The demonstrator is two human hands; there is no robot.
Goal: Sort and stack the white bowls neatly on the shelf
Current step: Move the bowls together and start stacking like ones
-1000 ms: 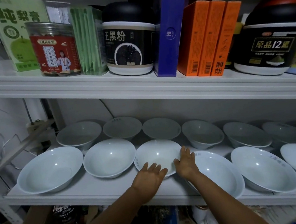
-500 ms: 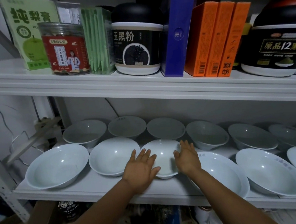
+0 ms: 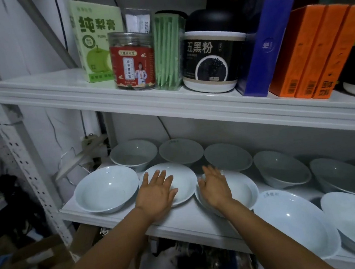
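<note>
Several white bowls stand singly in two rows on the lower white shelf (image 3: 181, 218). The front row holds a leftmost bowl (image 3: 106, 189), a second bowl (image 3: 184, 180), a third bowl (image 3: 242, 190) and more to the right (image 3: 295, 220). My left hand (image 3: 156, 192) lies over the second bowl with its fingers straight and spread. My right hand (image 3: 214, 185) hovers over the left rim of the third bowl, fingers straight. Neither hand grips anything. A back row of bowls (image 3: 134, 155) sits in shadow behind.
The upper shelf (image 3: 124, 100) carries a green box, a red-labelled jar (image 3: 132, 60), a black tub (image 3: 212, 60), a blue box and orange boxes (image 3: 308, 52). A perforated metal post (image 3: 21, 157) stands at left. Clutter lies on the floor below.
The view has swung left. My left hand has moved from the third bowl's left edge onto the second bowl. My right hand has shifted to the third bowl's left rim.
</note>
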